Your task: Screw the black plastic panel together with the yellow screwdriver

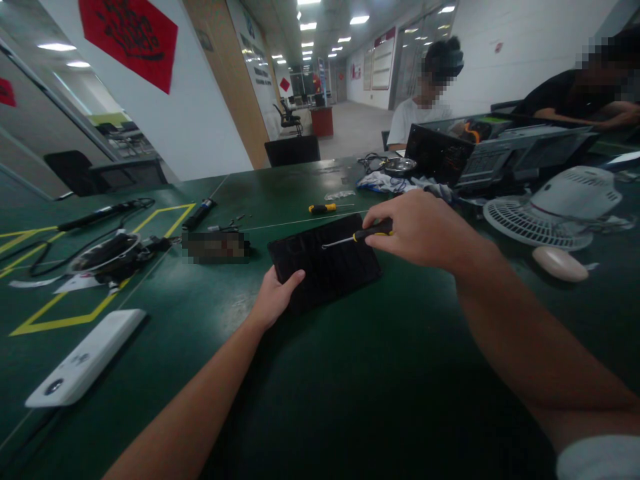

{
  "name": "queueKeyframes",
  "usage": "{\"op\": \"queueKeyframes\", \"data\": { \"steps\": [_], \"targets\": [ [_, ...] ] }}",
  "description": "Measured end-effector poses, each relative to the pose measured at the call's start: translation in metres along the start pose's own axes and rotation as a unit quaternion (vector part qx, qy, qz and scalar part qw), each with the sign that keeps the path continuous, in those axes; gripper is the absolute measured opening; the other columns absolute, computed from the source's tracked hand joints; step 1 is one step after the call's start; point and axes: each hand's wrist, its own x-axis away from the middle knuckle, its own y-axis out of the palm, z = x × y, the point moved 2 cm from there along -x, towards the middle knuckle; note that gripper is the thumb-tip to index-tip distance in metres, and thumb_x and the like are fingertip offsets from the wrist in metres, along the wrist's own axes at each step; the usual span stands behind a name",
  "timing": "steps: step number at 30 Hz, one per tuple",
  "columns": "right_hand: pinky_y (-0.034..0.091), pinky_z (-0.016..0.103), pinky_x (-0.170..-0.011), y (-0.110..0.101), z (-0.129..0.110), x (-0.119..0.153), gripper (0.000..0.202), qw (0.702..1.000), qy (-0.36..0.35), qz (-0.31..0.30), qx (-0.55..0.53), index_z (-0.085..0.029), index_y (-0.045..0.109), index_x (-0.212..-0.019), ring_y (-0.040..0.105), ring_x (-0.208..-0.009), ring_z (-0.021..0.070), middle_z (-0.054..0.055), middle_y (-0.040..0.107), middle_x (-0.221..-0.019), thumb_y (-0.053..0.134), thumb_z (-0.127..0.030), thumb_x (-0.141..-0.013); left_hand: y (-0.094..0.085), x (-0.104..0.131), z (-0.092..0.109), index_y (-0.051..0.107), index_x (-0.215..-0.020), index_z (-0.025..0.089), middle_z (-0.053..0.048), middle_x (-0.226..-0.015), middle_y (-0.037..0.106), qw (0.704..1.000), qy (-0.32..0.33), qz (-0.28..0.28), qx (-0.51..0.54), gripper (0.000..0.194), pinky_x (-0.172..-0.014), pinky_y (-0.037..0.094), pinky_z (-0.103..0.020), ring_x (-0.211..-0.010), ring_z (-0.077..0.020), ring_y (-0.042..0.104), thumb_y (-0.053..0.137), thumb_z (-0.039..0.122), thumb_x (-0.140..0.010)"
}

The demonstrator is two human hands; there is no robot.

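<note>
A flat black rectangular panel or tray lies tilted over the dark green table. My left hand grips its left edge, thumb on top and fingers out of sight beneath. In my right hand is a screwdriver with a black and yellow handle, pinched between thumb and fingers. Its metal shaft points left over the panel; whether the tip touches the surface I cannot tell. Beyond the panel lies a second screwdriver, yellow and black, beside a small clear plastic bag.
On the right are a white fan, a pale mouse-shaped object and an open computer case. Two people sit behind. At left are a white power strip, cables and yellow tape.
</note>
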Motion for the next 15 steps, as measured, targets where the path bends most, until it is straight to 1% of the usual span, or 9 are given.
{"op": "queueKeyframes", "data": {
  "steps": [4, 8, 15],
  "targets": [
    [0.049, 0.038, -0.081, -0.0011, 0.0014, -0.0002, 0.026, 1.000, -0.012, 0.005, 0.001, -0.022, 0.084, -0.104, 0.073, -0.088, 0.0263, 0.009, 0.081, -0.095, 0.067, -0.032, -0.087, -0.0011, -0.0008, -0.0015, 0.069, -0.121, 0.018, -0.012, -0.120, 0.078, 1.000, -0.004, 0.006, -0.010, 0.056, -0.104, 0.058, -0.056, -0.117, -0.0366, 0.073, 0.087, 0.045, -0.074],
    [0.049, 0.037, -0.079, -0.0002, 0.0032, -0.0005, 0.025, 1.000, -0.017, 0.022, -0.007, -0.022, 0.085, -0.102, 0.073, -0.085, 0.0258, 0.008, 0.080, -0.090, 0.068, -0.032, -0.086, -0.0028, -0.0030, -0.0061, 0.068, -0.123, 0.017, -0.013, -0.121, 0.078, 1.000, -0.007, 0.004, -0.012, 0.060, -0.105, 0.057, -0.058, -0.117, -0.0370, 0.073, 0.087, 0.046, -0.074],
    [0.050, 0.039, -0.081, 0.0027, 0.0026, -0.0009, 0.025, 1.000, -0.001, 0.018, 0.004, -0.023, 0.085, -0.104, 0.074, -0.089, 0.0275, 0.008, 0.081, -0.095, 0.069, -0.032, -0.087, -0.0042, -0.0036, -0.0074, 0.070, -0.122, 0.018, -0.013, -0.121, 0.078, 1.000, 0.003, -0.003, -0.017, 0.058, -0.104, 0.058, -0.056, -0.116, -0.0365, 0.073, 0.087, 0.047, -0.075]
  ]
}}
